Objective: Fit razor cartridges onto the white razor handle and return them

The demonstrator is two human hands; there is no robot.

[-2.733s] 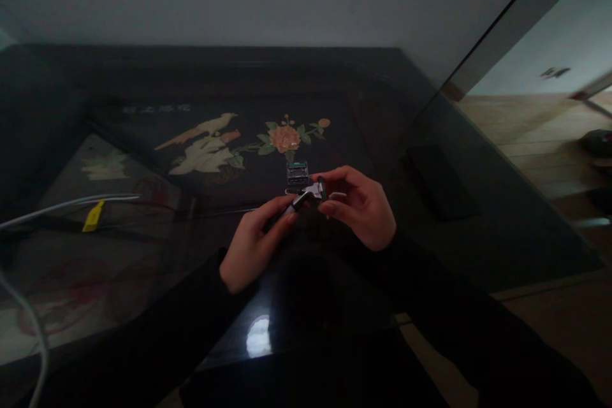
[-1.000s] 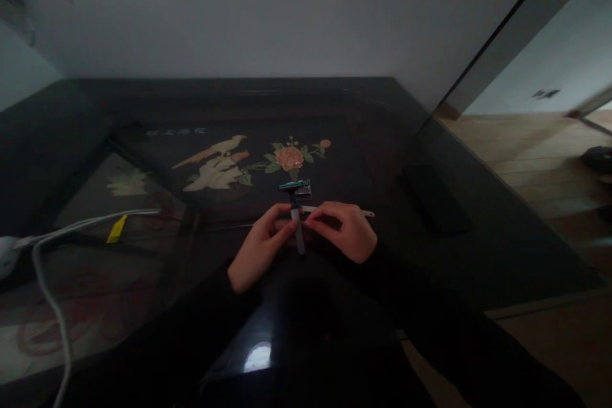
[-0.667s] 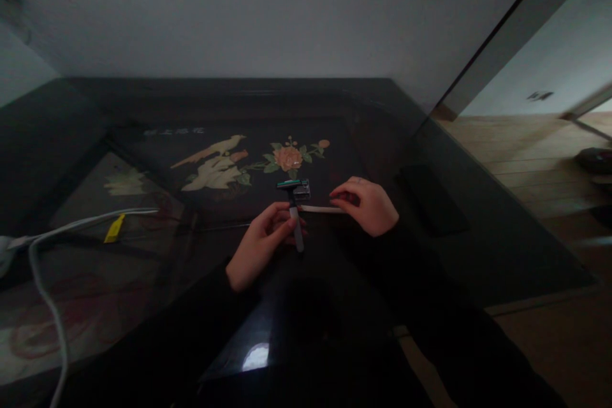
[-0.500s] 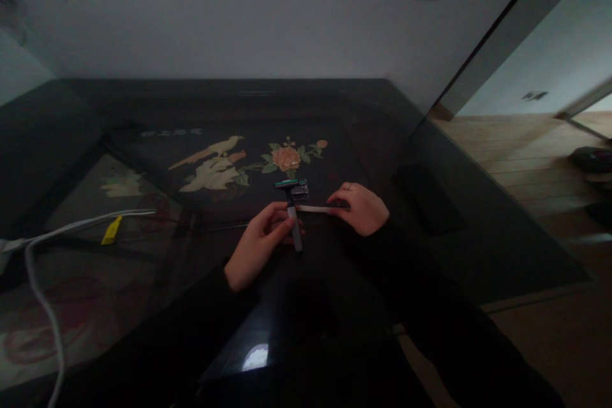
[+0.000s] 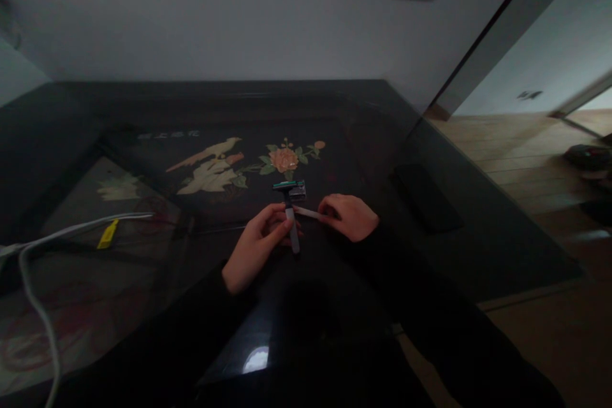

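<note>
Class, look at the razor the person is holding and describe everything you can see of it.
The razor is a small T-shaped shaver. It has a pale grey handle and a dark head with a teal strip along its top edge. It stands nearly upright, head away from the person, above the dark glossy table. The left hand pinches its handle. The right hand holds a thin white stick to its neck.

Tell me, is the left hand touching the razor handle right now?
Touching. The head view shows the left hand with thumb and fingers closed around the razor handle, no gap showing between them.
</note>
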